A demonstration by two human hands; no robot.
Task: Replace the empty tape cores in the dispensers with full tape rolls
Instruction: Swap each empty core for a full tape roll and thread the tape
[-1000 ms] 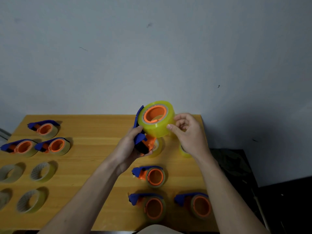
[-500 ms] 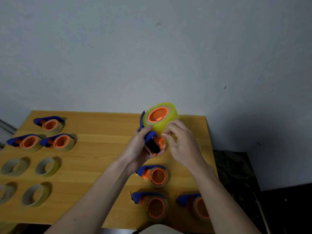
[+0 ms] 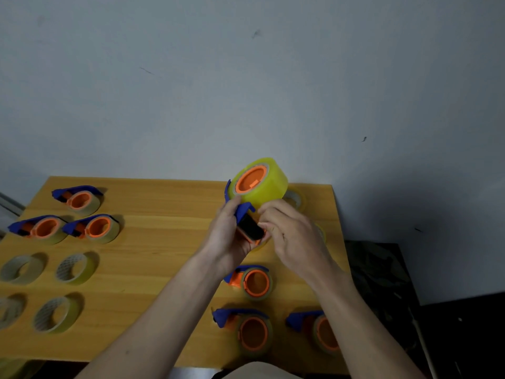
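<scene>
Full roll seated, tape end next

Above the table (image 3: 169,242), the left hand (image 3: 226,236) grips the dispenser (image 3: 247,224) carrying the full tape roll (image 3: 269,184); right hand (image 3: 292,236) fingers pinch at its cutter. Draw the tape end squarely across.

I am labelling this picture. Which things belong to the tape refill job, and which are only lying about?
Job: dispenser in left hand; full yellow roll on it; right hand at its front.

Lying about: other dispensers; bare cores; table.
</scene>
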